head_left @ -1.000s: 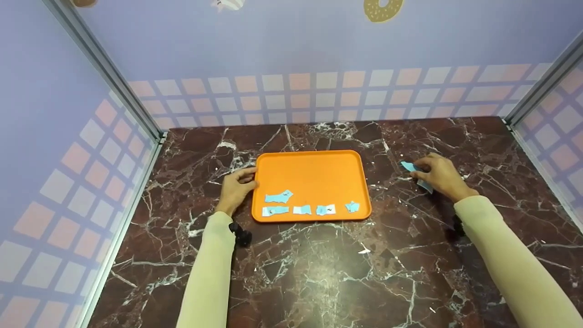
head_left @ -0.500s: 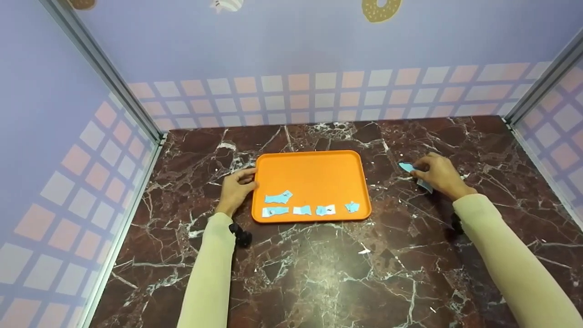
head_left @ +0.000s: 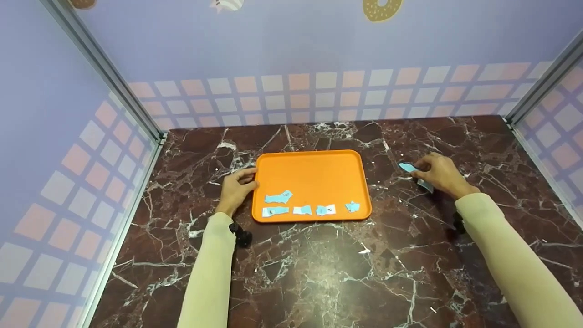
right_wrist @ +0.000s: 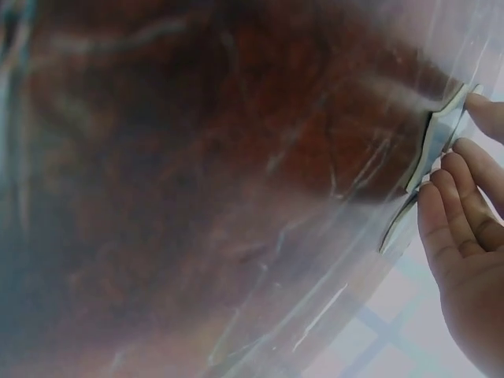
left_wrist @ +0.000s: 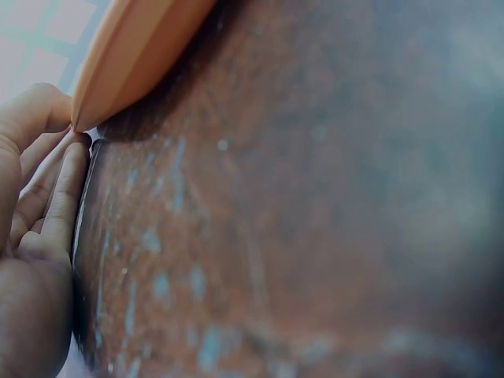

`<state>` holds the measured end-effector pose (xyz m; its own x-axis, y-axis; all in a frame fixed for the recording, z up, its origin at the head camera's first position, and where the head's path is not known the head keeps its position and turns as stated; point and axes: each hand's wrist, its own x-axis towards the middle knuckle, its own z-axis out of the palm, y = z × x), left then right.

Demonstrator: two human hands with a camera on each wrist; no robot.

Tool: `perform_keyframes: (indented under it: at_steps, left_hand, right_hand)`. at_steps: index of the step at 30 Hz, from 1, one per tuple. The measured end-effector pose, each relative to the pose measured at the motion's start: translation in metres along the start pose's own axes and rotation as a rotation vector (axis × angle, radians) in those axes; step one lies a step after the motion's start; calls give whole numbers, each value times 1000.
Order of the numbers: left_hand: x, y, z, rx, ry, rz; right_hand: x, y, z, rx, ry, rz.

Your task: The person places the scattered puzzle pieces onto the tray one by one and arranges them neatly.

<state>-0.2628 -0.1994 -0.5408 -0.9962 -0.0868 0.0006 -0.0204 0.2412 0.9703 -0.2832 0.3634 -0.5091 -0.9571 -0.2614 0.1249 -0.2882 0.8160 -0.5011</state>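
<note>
An orange tray (head_left: 309, 175) lies on the dark marbled table. At its left edge my left hand (head_left: 234, 190) pinches the rim, thumb above and fingers below, as the left wrist view shows on the tray's corner (left_wrist: 126, 67). Right of the tray, my right hand (head_left: 441, 176) holds a torn light-blue paper piece (head_left: 406, 167) between thumb and fingertips, low over the table. Another pale blue piece (head_left: 425, 185) shows under that hand, at the fingertips. In the right wrist view the torn paper (right_wrist: 442, 130) stands on edge by the thumb.
Several torn blue and white paper pieces (head_left: 277, 197) lie along the tray's near side, one a small star-like scrap (head_left: 352, 207) at the right. A white scrap (head_left: 364, 251) lies on the table in front. Panel walls (head_left: 319, 45) stand behind and at both sides.
The blue paper piece in my right hand has tilted down slightly. Both hands and the tray stay in place.
</note>
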Motion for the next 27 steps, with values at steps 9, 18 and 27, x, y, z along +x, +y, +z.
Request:
perform_keyframes:
  at_steps: [9,18,27]
  left_hand:
    - [-1,1,1,2,6,14]
    - [-1,0,1,-3,3,19]
    - [0,-1,0,4,0,7]
  right_hand:
    - [2,0,-3,-8,-49,24]
    - [2,0,-2,8,-58,44]
    - [2,-5,1,38,-24,36]
